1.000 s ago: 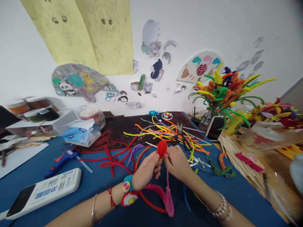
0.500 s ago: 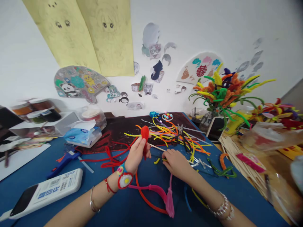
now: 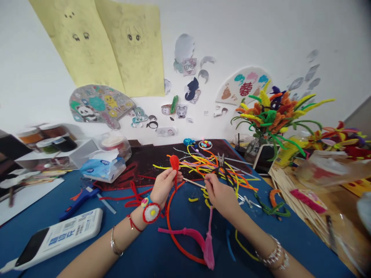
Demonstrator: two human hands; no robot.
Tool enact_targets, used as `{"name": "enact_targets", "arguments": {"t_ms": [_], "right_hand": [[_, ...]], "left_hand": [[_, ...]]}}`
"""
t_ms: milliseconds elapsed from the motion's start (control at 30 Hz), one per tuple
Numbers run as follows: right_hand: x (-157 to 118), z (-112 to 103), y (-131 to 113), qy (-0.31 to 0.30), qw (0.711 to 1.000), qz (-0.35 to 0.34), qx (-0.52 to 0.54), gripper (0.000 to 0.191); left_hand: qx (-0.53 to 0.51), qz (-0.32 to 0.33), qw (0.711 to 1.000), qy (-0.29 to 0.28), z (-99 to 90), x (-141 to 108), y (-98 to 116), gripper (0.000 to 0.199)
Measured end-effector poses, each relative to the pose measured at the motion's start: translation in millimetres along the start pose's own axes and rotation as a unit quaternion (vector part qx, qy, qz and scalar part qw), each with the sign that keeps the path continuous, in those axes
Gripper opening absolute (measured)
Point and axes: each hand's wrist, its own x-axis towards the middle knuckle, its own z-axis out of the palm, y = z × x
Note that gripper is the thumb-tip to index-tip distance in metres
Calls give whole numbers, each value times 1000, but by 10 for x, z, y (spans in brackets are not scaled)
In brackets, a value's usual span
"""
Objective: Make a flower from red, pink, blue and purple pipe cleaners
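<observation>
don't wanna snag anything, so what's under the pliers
Orange and yellow pipe cleaners show around the pliers and seem to pass beneath them. Whatever the pliers directly cover can't be seen, and the right hand hides part of the area in front.

The counter [image 3: 139, 256] is plain blue; the mat [image 3: 145, 152] along its far edge is dark brown, blotched red. In the left hand [image 3: 162, 186], a loop [image 3: 174, 163] is solid red. The fuzzy stems [image 3: 203, 166] toward the far edge mix yellow, orange and purple. Nearer the near edge, a bow [image 3: 208, 253] is pink and a curved stem [image 3: 188, 255] orange-red. Toward the left edge, the glue gun [image 3: 81, 200] is blue, the handheld device [image 3: 68, 231] white with blue lettering and a black end.
</observation>
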Motion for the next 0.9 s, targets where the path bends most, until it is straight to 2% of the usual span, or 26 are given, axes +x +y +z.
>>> {"name": "enact_targets", "arguments": {"t_ms": [133, 300, 533, 733, 900], "right_hand": [[-50, 0, -97, 62, 997, -13, 46, 20], [-117, 82, -169, 94, 991, -54, 76, 25], [-134, 124, -221, 105, 987, -71, 97, 26], [-153, 164, -280, 96, 986, -79, 107, 26], [-157, 111, -306, 77, 987, -77, 115, 28]], "left_hand": [[-36, -14, 999, -12, 116, -44, -12, 19], [-60, -4, 997, -38, 283, -169, 20, 22], [-77, 27, 996, -20, 361, -298, 88, 26], [-62, 53, 997, -6, 354, -300, 69, 30], [-36, 95, 995, -2, 343, -271, 50, 28]]}}
